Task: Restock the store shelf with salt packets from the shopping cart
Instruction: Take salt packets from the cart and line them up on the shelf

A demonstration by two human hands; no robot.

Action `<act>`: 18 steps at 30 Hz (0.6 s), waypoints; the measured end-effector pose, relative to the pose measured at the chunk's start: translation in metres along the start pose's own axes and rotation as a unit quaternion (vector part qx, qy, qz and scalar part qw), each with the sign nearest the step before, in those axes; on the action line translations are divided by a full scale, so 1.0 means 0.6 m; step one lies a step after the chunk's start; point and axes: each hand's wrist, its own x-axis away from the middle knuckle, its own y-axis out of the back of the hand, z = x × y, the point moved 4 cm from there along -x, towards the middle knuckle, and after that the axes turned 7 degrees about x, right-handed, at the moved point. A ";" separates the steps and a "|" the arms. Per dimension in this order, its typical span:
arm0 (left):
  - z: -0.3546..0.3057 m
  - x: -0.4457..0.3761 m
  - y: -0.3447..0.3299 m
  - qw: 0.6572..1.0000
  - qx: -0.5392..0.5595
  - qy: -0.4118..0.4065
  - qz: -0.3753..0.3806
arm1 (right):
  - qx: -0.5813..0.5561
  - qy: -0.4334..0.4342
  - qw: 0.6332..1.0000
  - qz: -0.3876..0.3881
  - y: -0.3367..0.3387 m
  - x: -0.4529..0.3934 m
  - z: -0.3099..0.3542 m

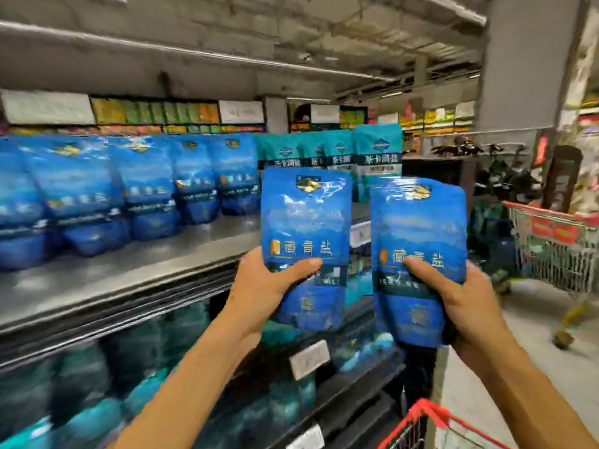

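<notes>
My left hand (pixel 262 286) grips a blue salt packet (pixel 306 222) by its lower part, held upright in front of the shelf. My right hand (pixel 460 296) grips a second blue salt packet (pixel 418 228) the same way, just to the right of the first. Both packets hang in the air near the shelf's right end. On the metal shelf (pixel 155 257) stands a row of several matching blue packets (pixel 146 189) at the left. The red rim of the shopping cart (pixel 431 413) shows at the bottom right; its contents are out of view.
Teal packets (pixel 376 160) stand at the shelf's right end behind the held ones. Lower shelves hold more blue and teal bags (pixel 136 367) with white price tags. A second red cart (pixel 557 244) stands in the aisle at the right. The floor beside it is pale.
</notes>
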 end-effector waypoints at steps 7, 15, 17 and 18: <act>-0.106 -0.018 0.138 0.991 -0.043 -0.048 -0.116 | -0.058 0.004 0.990 0.128 -0.195 -0.084 0.030; -0.135 -0.155 0.246 0.973 -0.039 -0.033 -0.226 | -0.090 -0.027 0.979 0.181 -0.396 -0.243 0.021; -0.116 -0.192 0.257 0.971 -0.034 -0.021 -0.237 | -0.079 -0.042 0.977 0.193 -0.422 -0.283 0.001; -0.105 -0.212 0.261 0.971 -0.026 -0.016 -0.239 | -0.077 -0.051 0.976 0.199 -0.432 -0.302 -0.010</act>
